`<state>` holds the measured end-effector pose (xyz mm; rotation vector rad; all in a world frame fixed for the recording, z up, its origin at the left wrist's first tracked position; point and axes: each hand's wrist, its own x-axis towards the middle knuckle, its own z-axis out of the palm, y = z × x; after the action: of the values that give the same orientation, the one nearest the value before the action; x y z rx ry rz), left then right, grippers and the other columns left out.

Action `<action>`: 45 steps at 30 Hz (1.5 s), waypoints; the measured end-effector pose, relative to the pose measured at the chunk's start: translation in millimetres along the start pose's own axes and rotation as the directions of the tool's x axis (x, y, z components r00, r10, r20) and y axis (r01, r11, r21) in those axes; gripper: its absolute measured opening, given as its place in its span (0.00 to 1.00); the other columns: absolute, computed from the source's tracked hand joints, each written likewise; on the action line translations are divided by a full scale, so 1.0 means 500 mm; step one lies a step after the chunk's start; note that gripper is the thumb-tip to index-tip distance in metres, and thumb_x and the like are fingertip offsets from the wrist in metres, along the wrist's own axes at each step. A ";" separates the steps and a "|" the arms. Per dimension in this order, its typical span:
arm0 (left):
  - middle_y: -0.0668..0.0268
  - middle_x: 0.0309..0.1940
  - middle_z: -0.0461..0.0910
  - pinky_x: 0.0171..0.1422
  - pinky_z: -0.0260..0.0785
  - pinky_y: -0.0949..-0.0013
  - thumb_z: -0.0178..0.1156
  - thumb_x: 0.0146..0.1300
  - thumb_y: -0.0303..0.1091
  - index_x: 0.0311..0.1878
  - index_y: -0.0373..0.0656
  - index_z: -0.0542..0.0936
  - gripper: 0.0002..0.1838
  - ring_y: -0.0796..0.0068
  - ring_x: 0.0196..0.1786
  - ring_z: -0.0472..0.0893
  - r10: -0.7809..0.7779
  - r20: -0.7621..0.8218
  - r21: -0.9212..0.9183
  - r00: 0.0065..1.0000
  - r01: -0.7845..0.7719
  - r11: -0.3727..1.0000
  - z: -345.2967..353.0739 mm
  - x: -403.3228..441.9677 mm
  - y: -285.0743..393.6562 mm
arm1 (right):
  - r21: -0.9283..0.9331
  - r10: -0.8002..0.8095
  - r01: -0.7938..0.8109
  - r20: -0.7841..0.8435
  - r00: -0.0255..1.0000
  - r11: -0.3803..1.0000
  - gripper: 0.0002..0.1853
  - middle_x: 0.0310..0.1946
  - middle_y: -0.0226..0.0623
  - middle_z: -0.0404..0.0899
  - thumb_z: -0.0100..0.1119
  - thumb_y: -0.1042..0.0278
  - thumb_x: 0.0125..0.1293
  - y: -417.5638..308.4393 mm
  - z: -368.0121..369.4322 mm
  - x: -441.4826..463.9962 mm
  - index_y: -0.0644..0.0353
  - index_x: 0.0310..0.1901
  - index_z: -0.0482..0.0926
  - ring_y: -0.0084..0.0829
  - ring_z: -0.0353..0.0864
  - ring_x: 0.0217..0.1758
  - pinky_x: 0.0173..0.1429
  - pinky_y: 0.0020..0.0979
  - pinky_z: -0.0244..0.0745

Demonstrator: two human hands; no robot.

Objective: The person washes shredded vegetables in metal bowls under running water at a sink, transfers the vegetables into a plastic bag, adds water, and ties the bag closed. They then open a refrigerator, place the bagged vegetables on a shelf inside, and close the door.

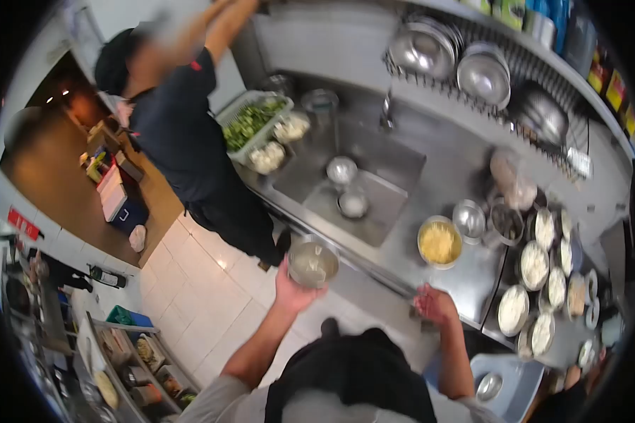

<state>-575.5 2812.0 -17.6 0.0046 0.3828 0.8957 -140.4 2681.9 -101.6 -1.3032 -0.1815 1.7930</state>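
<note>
My left hand [298, 290] grips the metal bowl [313, 261] near the frame's centre; my right hand [437, 305], loosely curled, looks empty. The bowl should be light and stiff, perhaps slippery if wet, best held under its base and by the rim.

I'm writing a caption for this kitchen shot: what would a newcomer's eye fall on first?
Probably the metal bowl in the left hand, near the middle of the view. Next might come the round containers of white food crowded together at the right. The co-worker in dark clothes, arms raised, also stands out at upper left.
</note>
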 end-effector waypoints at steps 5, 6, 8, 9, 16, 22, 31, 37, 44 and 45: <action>0.56 0.70 0.73 0.55 0.79 0.50 0.49 0.68 0.71 0.73 0.54 0.73 0.40 0.45 0.67 0.75 -0.131 -0.105 0.046 0.986 0.137 0.990 0.034 0.230 0.073 | -0.239 -0.068 0.058 -0.034 0.997 0.969 0.23 0.41 0.36 0.87 0.64 0.50 0.77 -0.079 0.146 -0.070 0.60 0.61 0.81 0.24 0.84 0.39 0.43 0.28 0.78; 0.55 0.70 0.73 0.54 0.79 0.51 0.50 0.67 0.71 0.73 0.53 0.72 0.40 0.44 0.66 0.75 -0.144 -0.138 0.044 0.980 0.151 0.988 0.041 0.271 0.076 | -0.256 -0.077 0.059 -0.062 0.995 0.965 0.22 0.42 0.35 0.87 0.63 0.51 0.79 -0.111 0.171 -0.072 0.58 0.63 0.80 0.23 0.84 0.41 0.46 0.28 0.78; 0.54 0.70 0.72 0.54 0.79 0.52 0.52 0.66 0.72 0.73 0.53 0.72 0.42 0.42 0.66 0.75 -0.147 -0.208 0.040 0.967 0.158 0.987 0.046 0.321 0.068 | -0.264 -0.137 0.128 -0.017 0.990 0.956 0.22 0.43 0.33 0.87 0.61 0.52 0.79 -0.155 0.189 -0.051 0.58 0.64 0.80 0.22 0.83 0.43 0.48 0.27 0.78; 0.54 0.70 0.72 0.54 0.79 0.52 0.53 0.66 0.72 0.73 0.53 0.72 0.42 0.42 0.66 0.75 -0.147 -0.247 0.048 0.958 0.164 0.985 0.045 0.340 0.060 | -0.274 -0.173 0.171 0.015 0.985 0.946 0.21 0.44 0.33 0.87 0.60 0.53 0.80 -0.179 0.191 -0.036 0.58 0.65 0.80 0.22 0.83 0.43 0.49 0.27 0.78; 0.57 0.68 0.72 0.62 0.71 0.45 0.58 0.68 0.70 0.70 0.57 0.72 0.36 0.49 0.66 0.74 0.024 -0.514 0.330 0.858 0.172 0.928 0.093 0.483 0.049 | -0.435 -0.198 0.262 0.188 0.962 0.861 0.23 0.46 0.32 0.87 0.59 0.54 0.80 -0.311 0.211 0.071 0.60 0.67 0.78 0.22 0.83 0.46 0.53 0.27 0.78; 0.63 0.67 0.74 0.66 0.67 0.42 0.60 0.67 0.69 0.68 0.61 0.73 0.33 0.54 0.68 0.73 0.101 -0.562 0.470 0.821 0.216 0.856 0.139 0.578 0.047 | -0.493 -0.158 0.283 0.279 0.947 0.823 0.23 0.45 0.32 0.87 0.62 0.53 0.78 -0.386 0.252 0.158 0.62 0.65 0.79 0.23 0.83 0.46 0.52 0.29 0.79; 0.60 0.69 0.74 0.71 0.68 0.47 0.64 0.69 0.59 0.74 0.54 0.70 0.35 0.59 0.69 0.76 0.198 -0.313 0.797 0.929 0.144 0.586 0.124 0.716 0.094 | -0.513 -0.146 0.220 0.181 0.972 0.830 0.25 0.44 0.33 0.88 0.64 0.50 0.76 -0.503 0.312 0.389 0.62 0.63 0.81 0.23 0.84 0.44 0.49 0.28 0.79; 0.48 0.71 0.67 0.78 0.63 0.54 0.79 0.55 0.38 0.77 0.44 0.70 0.46 0.45 0.74 0.68 0.039 0.484 0.656 0.874 -0.332 -0.678 0.195 0.710 0.139 | -0.846 -0.609 0.406 0.126 0.783 0.346 0.32 0.57 0.54 0.87 0.65 0.48 0.72 -0.598 0.315 0.718 0.66 0.66 0.78 0.53 0.87 0.59 0.63 0.44 0.81; 0.56 0.76 0.68 0.77 0.66 0.56 0.66 0.70 0.36 0.80 0.47 0.66 0.37 0.57 0.75 0.71 0.151 0.085 0.965 0.985 -0.119 0.234 0.091 0.700 0.258 | -0.921 -0.865 0.312 -0.049 0.500 0.232 0.32 0.71 0.58 0.73 0.60 0.56 0.72 -0.890 0.414 0.967 0.62 0.74 0.70 0.56 0.73 0.74 0.76 0.46 0.70; 0.58 0.76 0.69 0.77 0.67 0.55 0.63 0.74 0.37 0.81 0.48 0.65 0.35 0.58 0.75 0.72 0.160 0.050 0.939 0.986 -0.101 0.330 0.090 0.701 0.276 | -0.922 -0.852 0.310 -0.038 0.522 0.231 0.32 0.70 0.57 0.74 0.61 0.58 0.71 -0.897 0.418 0.976 0.64 0.73 0.70 0.56 0.73 0.73 0.76 0.47 0.70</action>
<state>-468.7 3172.6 -66.3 1.1498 0.9408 0.7100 -87.4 3374.7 -92.9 -1.9685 -1.2253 0.4293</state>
